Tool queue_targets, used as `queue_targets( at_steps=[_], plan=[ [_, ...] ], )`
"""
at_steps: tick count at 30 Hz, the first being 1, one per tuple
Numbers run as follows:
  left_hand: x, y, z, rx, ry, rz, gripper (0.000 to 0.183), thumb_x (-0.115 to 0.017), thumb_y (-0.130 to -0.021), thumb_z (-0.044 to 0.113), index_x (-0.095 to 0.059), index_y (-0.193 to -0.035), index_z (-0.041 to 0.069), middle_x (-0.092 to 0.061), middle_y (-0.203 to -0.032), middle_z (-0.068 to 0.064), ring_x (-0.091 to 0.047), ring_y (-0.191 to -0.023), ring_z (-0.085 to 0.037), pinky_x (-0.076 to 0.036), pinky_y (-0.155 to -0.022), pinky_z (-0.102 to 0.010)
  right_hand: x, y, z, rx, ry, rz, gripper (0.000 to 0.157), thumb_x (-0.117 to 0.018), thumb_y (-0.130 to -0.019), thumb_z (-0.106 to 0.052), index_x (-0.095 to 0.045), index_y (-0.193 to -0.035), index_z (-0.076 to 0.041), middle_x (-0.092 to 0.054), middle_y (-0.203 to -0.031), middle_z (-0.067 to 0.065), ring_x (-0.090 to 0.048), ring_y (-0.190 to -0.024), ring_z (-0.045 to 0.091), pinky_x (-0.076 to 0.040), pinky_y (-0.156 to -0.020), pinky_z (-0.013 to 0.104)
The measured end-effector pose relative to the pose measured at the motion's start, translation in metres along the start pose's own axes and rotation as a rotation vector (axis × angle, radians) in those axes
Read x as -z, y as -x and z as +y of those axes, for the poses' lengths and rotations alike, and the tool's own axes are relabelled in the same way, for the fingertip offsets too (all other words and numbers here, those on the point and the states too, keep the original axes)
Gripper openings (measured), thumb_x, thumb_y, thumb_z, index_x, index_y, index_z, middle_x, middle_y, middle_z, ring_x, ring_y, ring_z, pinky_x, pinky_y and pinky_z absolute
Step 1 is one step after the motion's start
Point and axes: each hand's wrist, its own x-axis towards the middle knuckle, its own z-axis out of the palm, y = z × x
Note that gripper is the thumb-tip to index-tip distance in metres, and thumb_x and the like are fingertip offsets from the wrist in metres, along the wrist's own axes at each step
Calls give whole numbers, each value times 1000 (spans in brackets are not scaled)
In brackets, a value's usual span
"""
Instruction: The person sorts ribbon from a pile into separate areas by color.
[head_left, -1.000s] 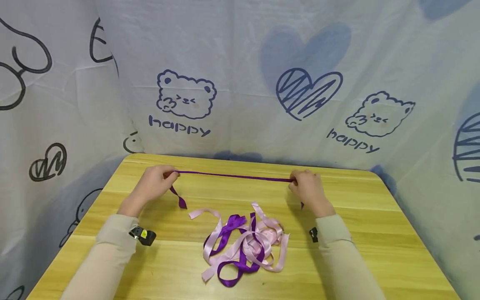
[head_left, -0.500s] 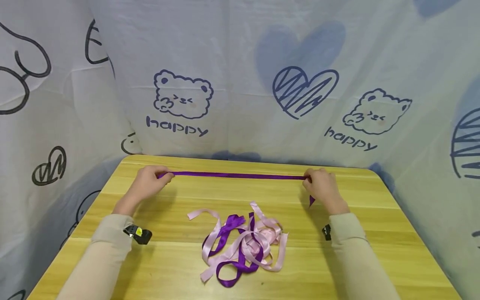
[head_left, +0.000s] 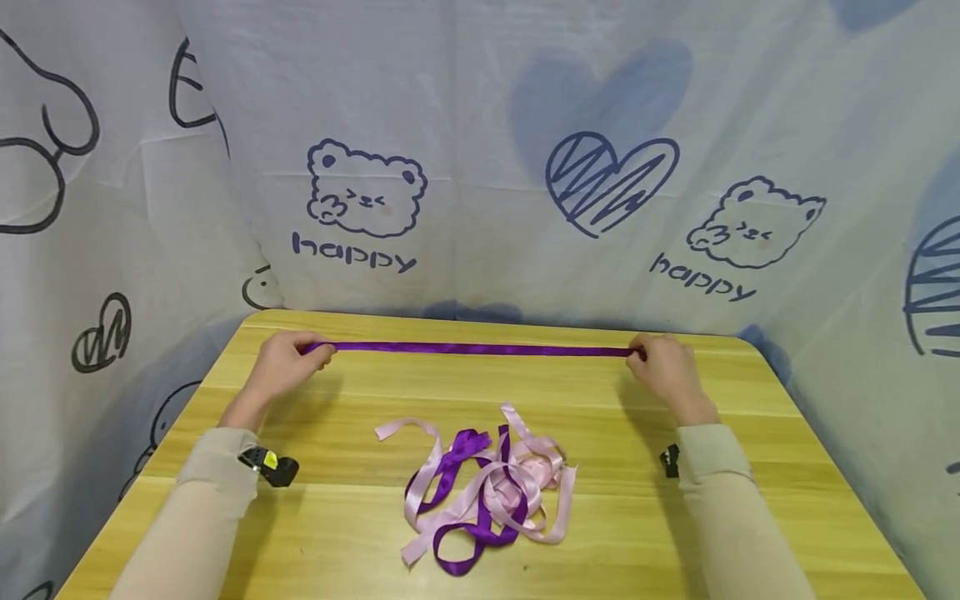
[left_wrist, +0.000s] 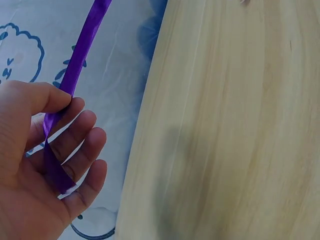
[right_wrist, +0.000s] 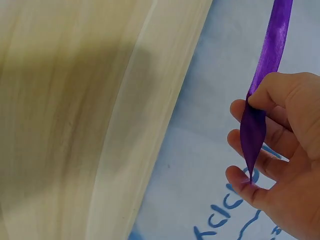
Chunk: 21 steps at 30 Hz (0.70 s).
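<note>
A purple satin ribbon (head_left: 480, 349) is stretched straight between both hands, over the far part of the table. My left hand (head_left: 287, 364) pinches it between thumb and index finger; in the left wrist view a short ribbon end (left_wrist: 56, 167) hangs down over the other fingers. At the other side my right hand (head_left: 667, 372) pinches the ribbon the same way, and its loose tail (right_wrist: 253, 132) drops across the palm in the right wrist view. Below the hands lies a tangled heap of pink ribbon (head_left: 495, 492) and purple ribbon (head_left: 467, 446).
The wooden table (head_left: 337, 533) has its far edge close behind the stretched ribbon. Hanging cloth (head_left: 480, 250) printed with bears and hearts encloses the back and sides. A small black wrist camera (head_left: 277, 469) sits at the left cuff.
Both hands have moved apart, the left to the left and the right to the right, so a longer stretch of purple ribbon spans between them. The heap stays put.
</note>
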Motion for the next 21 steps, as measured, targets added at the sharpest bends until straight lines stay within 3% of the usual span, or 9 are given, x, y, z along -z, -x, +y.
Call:
queue_targets(
  at_steps=[12, 15, 21],
  plan=[
    [-5, -6, -12, 138, 76, -28, 28, -68, -99, 23, -77, -103, -3, -74, -81, -3, -62, -76, -14, -48, -68, -22, 0, -3, 24, -41, -85, 49, 24, -62, -94, -10, -74, -108, 6, -75, -103, 26, -67, -93, 44, -52, -89, 59],
    [-7, -11, -15, 168, 100, -38, 31, -67, -100, 25, -77, -105, -3, -73, -80, 1, -64, -79, -16, -50, -68, -22, -3, -4, 29, -70, -152, 55, 24, -62, -95, -10, -74, -108, 6, -76, -103, 26, -68, -92, 42, -53, -88, 57],
    [-8, -23, -23, 245, 175, -67, 37, -68, -101, 28, -75, -116, -5, -77, -85, 2, -66, -75, -1, -57, -67, -24, -10, -7, 39, -154, -268, 78, 23, -65, -95, -13, -76, -104, 6, -77, -101, 25, -70, -90, 38, -53, -83, 45]
  ],
)
